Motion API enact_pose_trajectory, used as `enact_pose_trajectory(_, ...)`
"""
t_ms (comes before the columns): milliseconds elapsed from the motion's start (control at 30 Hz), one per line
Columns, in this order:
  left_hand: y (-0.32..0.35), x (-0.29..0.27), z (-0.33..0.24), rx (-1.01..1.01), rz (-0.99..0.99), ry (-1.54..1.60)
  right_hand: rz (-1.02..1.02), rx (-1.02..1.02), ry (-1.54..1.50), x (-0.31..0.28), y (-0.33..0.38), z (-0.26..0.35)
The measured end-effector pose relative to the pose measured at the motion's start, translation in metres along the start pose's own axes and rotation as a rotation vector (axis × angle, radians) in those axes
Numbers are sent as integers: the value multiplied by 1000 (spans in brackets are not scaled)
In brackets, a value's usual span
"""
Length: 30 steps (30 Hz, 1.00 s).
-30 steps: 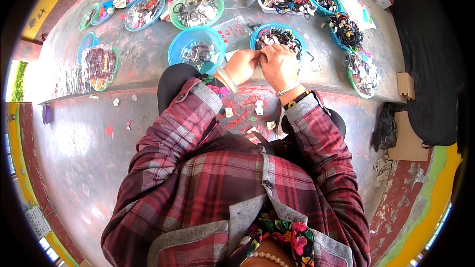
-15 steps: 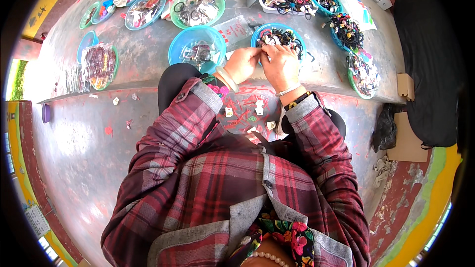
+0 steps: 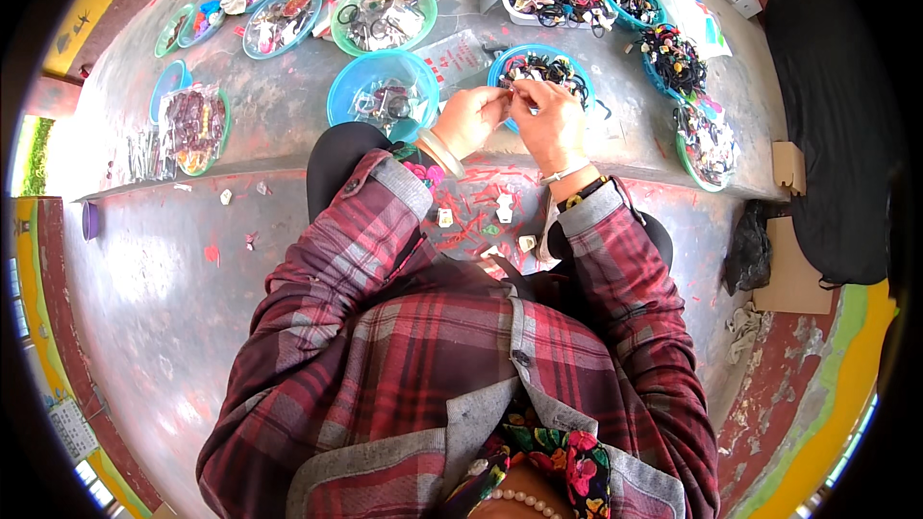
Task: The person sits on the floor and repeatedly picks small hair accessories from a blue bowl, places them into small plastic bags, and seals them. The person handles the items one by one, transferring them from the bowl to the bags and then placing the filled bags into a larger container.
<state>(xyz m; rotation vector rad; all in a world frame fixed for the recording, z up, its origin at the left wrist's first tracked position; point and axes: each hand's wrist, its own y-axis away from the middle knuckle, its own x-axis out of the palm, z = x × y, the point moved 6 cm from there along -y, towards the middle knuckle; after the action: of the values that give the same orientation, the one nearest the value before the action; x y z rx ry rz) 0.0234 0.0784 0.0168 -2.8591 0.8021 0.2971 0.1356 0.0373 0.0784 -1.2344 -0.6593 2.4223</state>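
Both hands meet at the near side of a blue basin [image 3: 588, 77] heaped with dark hair ties [image 3: 556, 70]. My left hand [image 3: 468, 122] is closed, thumb and fingertips pinched together. My right hand [image 3: 550, 122] is closed too, its fingertips against those of the left. Whatever lies between them is too small or hidden to make out. To the left of the hands stands another blue basin [image 3: 343, 86] with clear packets and dark rings inside. A clear printed plastic bag [image 3: 460, 60] lies flat between the two basins.
Several more basins, such as a green one [image 3: 424, 37] and a white tray [image 3: 514, 14] of hair ties, stand farther back. Red scraps [image 3: 468, 211] and small white pieces [image 3: 505, 209] litter the lower level. A black bag [image 3: 748, 259] lies at the right.
My right hand has shifted slightly right and its fingers have curled more. My left hand stays nearly in place, its fingertips a little more bent.
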Motion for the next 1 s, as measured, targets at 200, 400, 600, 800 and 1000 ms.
enact_pose_trajectory(200,0,0,10,-117,41,470,0,81,-93,-13,-8,-1)
enact_pose_trajectory(400,3,-2,-8,-93,19,461,-3,-32,-42,-6,-3,2)
enact_pose_trajectory(600,2,-6,-4,-47,26,303,38,-46,-56,-3,-3,7)
enact_pose_trajectory(800,0,0,6,-47,81,307,56,-41,-10,4,0,-1)
enact_pose_trajectory(1000,2,0,6,-4,73,256,87,22,-59,6,2,-6)
